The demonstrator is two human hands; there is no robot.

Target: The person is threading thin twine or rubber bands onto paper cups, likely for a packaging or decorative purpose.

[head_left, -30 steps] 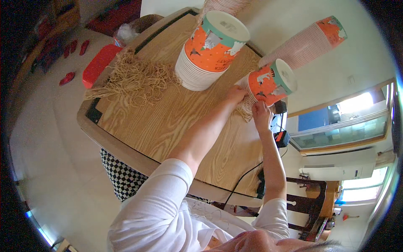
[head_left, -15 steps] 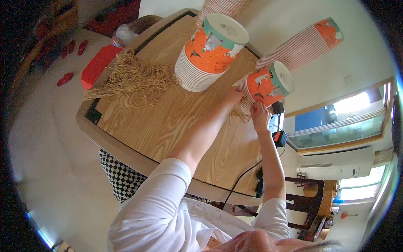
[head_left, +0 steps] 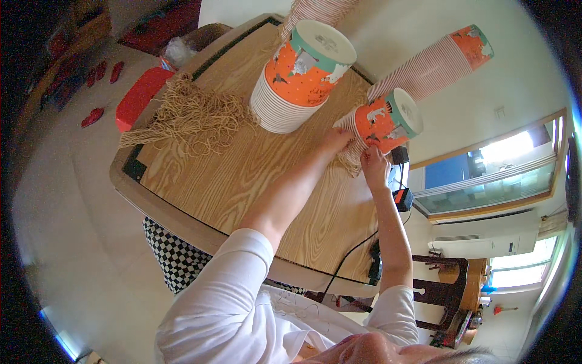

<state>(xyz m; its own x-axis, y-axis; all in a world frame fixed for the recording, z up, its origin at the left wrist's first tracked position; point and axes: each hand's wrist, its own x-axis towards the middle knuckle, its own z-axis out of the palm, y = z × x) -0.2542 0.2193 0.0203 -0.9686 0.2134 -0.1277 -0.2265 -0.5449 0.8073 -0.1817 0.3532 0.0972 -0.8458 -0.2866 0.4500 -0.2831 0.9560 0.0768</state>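
Note:
A stack of upside-down paper cups (head_left: 379, 124), orange and green with pale rims, stands at the right side of the table. My left hand (head_left: 335, 141) is at the rims on its near left side, fingers closed and partly hidden. At the cup's near side my right hand (head_left: 375, 165) makes a pinch; whatever lies in it is too small to make out. Tan strings (head_left: 350, 162) hang between the two hands beside the rims. A larger-looking stack of the same paper cups (head_left: 295, 85) stands left of my hands, also upside down.
Loose tan strings (head_left: 193, 118) lie heaped at the table's left, near a red container (head_left: 140, 97). Taller cup stacks (head_left: 433, 64) rise at the far edge. A black cable (head_left: 351, 253) crosses the wooden table (head_left: 254, 188) near a small black and orange device (head_left: 402, 199).
Both hands stay at the same cup stack with almost no movement. The whole view has shifted very slightly.

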